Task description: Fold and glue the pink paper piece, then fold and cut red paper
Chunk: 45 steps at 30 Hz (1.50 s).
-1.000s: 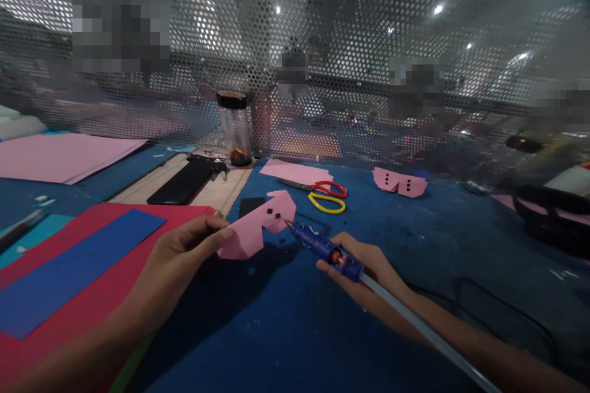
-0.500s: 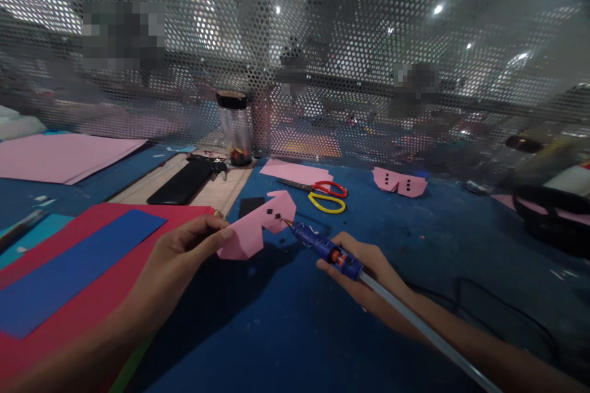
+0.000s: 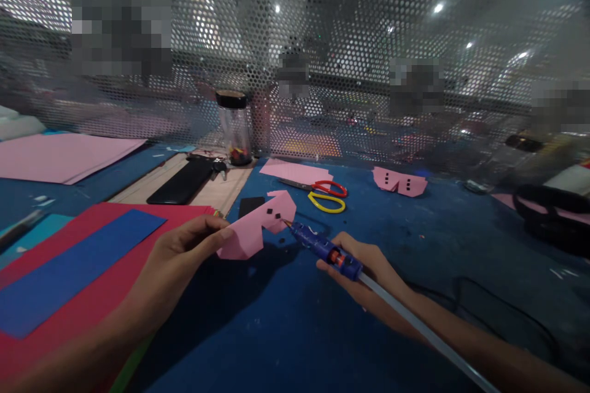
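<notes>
Pink cutout (image 3: 255, 225) at mid-frame, raised over the blue tabletop (image 3: 258, 331); 2 black squares (image 3: 270, 211) on it. Probably light, bendy, easily creased; best held by the plain left end, clear of the squares. Left hand (image 3: 191, 245) pinches there, thumb against fingers. Right hand (image 3: 374, 263) curls round a glue gun (image 3: 316, 242), nozzle at the cutout's right end, contact unclear. Scissors (image 3: 302, 186) lie beyond, just above centre.
</notes>
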{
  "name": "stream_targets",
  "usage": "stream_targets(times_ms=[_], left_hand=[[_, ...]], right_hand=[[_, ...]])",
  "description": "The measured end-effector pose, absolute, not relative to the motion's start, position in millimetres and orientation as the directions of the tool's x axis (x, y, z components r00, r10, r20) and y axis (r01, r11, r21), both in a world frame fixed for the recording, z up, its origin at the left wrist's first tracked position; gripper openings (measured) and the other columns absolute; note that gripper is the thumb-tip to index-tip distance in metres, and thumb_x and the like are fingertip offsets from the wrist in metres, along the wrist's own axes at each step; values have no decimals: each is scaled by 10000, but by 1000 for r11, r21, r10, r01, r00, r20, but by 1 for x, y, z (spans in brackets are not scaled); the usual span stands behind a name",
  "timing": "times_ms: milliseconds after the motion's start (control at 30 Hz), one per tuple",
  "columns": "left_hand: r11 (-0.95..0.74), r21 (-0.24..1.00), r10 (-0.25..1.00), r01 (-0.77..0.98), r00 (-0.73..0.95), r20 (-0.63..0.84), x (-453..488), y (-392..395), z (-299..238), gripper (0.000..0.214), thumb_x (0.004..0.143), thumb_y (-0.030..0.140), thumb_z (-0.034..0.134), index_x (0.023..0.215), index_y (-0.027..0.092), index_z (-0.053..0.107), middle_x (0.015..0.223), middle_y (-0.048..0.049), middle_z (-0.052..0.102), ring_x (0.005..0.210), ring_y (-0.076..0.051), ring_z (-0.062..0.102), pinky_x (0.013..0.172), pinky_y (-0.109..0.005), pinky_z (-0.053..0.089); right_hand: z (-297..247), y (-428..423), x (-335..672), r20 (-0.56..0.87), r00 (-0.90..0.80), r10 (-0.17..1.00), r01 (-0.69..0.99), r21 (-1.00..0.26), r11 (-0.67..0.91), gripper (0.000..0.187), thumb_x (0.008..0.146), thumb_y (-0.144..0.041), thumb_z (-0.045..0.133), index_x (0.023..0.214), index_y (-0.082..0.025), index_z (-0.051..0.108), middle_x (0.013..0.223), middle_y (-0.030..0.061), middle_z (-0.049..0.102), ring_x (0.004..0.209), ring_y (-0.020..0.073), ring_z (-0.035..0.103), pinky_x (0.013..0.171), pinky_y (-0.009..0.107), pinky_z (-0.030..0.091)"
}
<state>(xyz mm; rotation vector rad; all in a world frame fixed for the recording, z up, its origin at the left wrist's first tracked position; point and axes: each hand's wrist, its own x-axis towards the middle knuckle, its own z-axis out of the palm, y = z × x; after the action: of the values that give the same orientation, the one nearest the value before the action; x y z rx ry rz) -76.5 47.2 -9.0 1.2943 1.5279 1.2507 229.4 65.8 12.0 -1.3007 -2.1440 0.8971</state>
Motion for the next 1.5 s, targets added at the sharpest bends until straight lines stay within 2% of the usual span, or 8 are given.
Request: stream_targets(times_ms=[133, 367, 800, 1000, 1167, 1267, 1367, 1500], left_hand=[[14, 971, 980, 240, -198, 35, -78, 48, -11, 304, 822, 534, 740, 840, 236, 683, 826, 31, 624, 792, -162, 547, 707, -235, 405], [3, 964, 977, 266, -208, 54, -76, 48, -8, 326, 815, 551, 735, 817, 230, 684, 803, 22, 612, 763, -161, 537, 676, -236, 402], [-2, 965, 980, 264, -190, 54, -78, 48, -11, 291, 842, 528, 725, 853, 239, 691, 822, 19, 615, 789, -172, 539, 686, -242, 397], [7, 982, 982, 190, -188, 30, -82, 50, -16, 268, 849, 497, 737, 861, 236, 676, 836, 27, 608, 801, -164, 526, 694, -240, 387], [9, 990, 980, 141, -200, 19, -85, 53, -20, 246, 842, 480, 752, 897, 247, 697, 865, 27, 639, 800, -157, 546, 692, -236, 396], [21, 992, 972, 124, -236, 9, -84, 54, -18, 260, 808, 476, 777, 945, 263, 720, 909, 22, 682, 802, -155, 577, 683, -229, 413], [69, 995, 953, 69, -301, -45, -81, 54, -12, 313, 719, 482, 819, 900, 243, 730, 884, 8, 695, 770, -163, 596, 630, -226, 434], [87, 995, 919, -54, -380, -101, -79, 55, -6, 368, 652, 461, 852, 901, 220, 730, 892, -4, 711, 803, -175, 634, 651, -221, 496]], right_hand=[[12, 66, 229, 37, -424, 905, 595, -742, 309, 197, 943, -407, 587, 877, -236, 515, 592, -66, 514, 418, 93, 438, 439, 224, 288], [11, 66, 230, 50, -425, 904, 601, -730, 324, 247, 954, -462, 565, 864, -243, 493, 569, -70, 494, 432, 105, 439, 467, 238, 304], [13, 66, 228, 34, -406, 913, 608, -736, 298, 246, 946, -456, 572, 860, -245, 480, 593, -67, 504, 426, 94, 426, 445, 229, 296], [14, 66, 231, 21, -394, 919, 510, -827, 237, 280, 921, -474, 609, 836, -235, 491, 636, -61, 492, 474, 94, 455, 450, 222, 365], [6, 74, 240, 4, -291, 957, 463, -874, 145, 343, 884, -552, 662, 887, -212, 612, 687, -15, 600, 592, 136, 580, 534, 250, 476], [18, 81, 243, 25, -308, 951, 386, -910, 149, 325, 892, -527, 659, 908, -204, 630, 682, -16, 616, 557, 117, 571, 555, 259, 504], [37, 86, 246, 84, -314, 946, 332, -924, 193, 249, 902, -446, 662, 902, -204, 604, 657, -36, 596, 538, 104, 567, 574, 256, 521], [46, 92, 249, 84, -329, 941, 382, -899, 214, 232, 911, -423, 653, 891, -198, 599, 656, -28, 608, 569, 115, 592, 598, 264, 530]])
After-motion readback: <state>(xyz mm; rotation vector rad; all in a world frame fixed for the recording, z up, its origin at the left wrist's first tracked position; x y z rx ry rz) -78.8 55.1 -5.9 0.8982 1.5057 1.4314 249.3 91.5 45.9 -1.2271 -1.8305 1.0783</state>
